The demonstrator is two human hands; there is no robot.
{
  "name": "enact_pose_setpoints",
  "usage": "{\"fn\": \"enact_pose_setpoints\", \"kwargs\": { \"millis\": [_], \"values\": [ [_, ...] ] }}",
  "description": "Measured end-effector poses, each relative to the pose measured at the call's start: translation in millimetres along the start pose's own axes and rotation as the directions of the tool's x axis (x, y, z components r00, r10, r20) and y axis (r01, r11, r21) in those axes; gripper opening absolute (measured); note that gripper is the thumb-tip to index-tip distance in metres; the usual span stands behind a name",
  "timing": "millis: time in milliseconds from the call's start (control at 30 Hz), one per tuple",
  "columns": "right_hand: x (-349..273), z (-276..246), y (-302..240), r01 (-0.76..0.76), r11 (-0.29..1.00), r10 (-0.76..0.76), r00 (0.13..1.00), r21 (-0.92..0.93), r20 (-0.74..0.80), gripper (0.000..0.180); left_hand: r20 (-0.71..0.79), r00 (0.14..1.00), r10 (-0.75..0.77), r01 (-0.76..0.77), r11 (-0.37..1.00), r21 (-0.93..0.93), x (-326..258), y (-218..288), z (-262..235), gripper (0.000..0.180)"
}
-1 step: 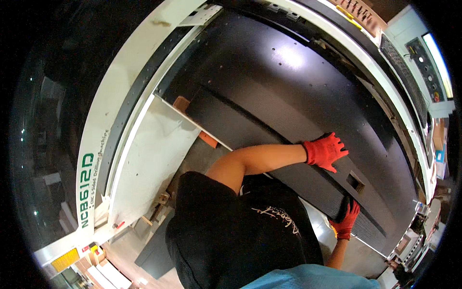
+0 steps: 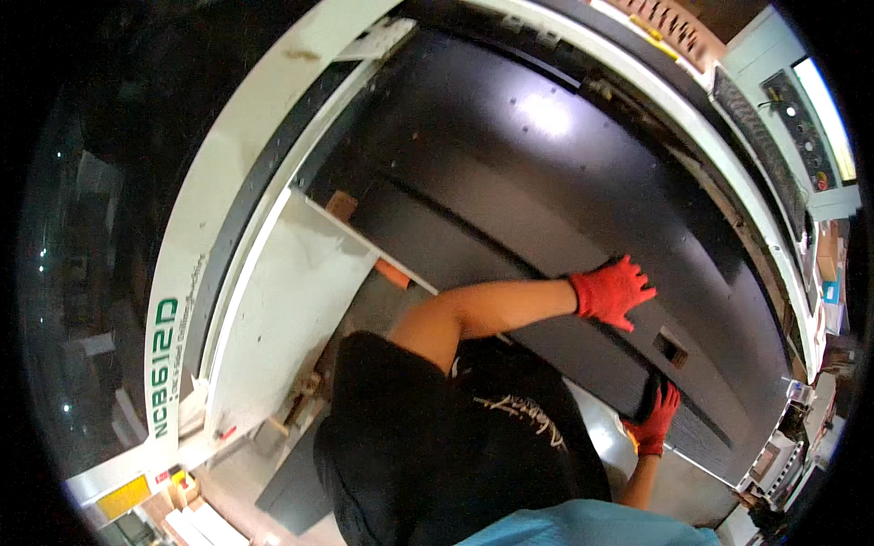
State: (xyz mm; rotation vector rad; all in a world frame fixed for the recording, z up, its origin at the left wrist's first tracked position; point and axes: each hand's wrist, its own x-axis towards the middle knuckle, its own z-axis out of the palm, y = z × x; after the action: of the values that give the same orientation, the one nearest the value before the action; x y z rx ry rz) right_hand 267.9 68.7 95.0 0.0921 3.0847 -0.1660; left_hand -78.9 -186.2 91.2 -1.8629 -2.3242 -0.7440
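Note:
A long, narrow dark board (image 2: 564, 323) lies along the near side of a wide dark machine table (image 2: 510, 155). My left hand (image 2: 614, 291), in a red glove, rests with fingers spread on the dark surface just beyond the board's far edge. To its right and nearer to me, my right hand (image 2: 654, 420), also red-gloved, is curled over the near edge of the same board. Part of its thumb side is hidden. A small rectangular cutout (image 2: 671, 347) shows in the dark surface between and beyond the two hands.
At left, a pale curved machine frame (image 2: 214, 182) borders a white panel (image 2: 282, 300). A brown block (image 2: 341, 206) and an orange piece (image 2: 392, 274) sit near the board's left end. A control panel with a screen (image 2: 824, 118) stands at upper right.
The whole view has shifted very slightly. Both gloved hands stay where they were on the dark surfaces.

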Motion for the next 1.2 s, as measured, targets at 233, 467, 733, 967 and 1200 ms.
{"fn": "enact_pose_setpoints", "kwargs": {
  "millis": [233, 467, 733, 967, 1200],
  "values": [
    [4, -6, -2, 0.01, 1.0, -0.009, 1.0, 0.028, -0.014, 0.118, 0.042, 0.999, -0.006, 0.007, 1.0, -0.018, 2, 1, -5, 0.093],
    [6, -12, -3, 0.01, 1.0, -0.01, 1.0, -0.01, -0.012, 0.115, 0.061, 0.998, -0.007, 0.009, 0.999, -0.038, 3, 2, -7, 0.094],
    [7, -16, -2, 0.007, 0.999, -0.005, 1.0, 0.05, -0.028, 0.108, 0.136, 0.99, -0.025, 0.035, 0.997, -0.07, 7, 3, -12, 0.094],
    [12, -26, -13, 0.009, 0.999, -0.008, 0.999, 0.032, -0.039, 0.11, 0.153, 0.988, -0.023, 0.033, 0.998, -0.058, 7, 4, -18, 0.093],
    [8, -27, -13, 0.0, 0.999, 0.003, 0.999, 0.045, -0.047, 0.11, 0.061, 0.998, 0.002, 0.001, 0.999, -0.051, 5, 3, -12, 0.089]
  ]
}}
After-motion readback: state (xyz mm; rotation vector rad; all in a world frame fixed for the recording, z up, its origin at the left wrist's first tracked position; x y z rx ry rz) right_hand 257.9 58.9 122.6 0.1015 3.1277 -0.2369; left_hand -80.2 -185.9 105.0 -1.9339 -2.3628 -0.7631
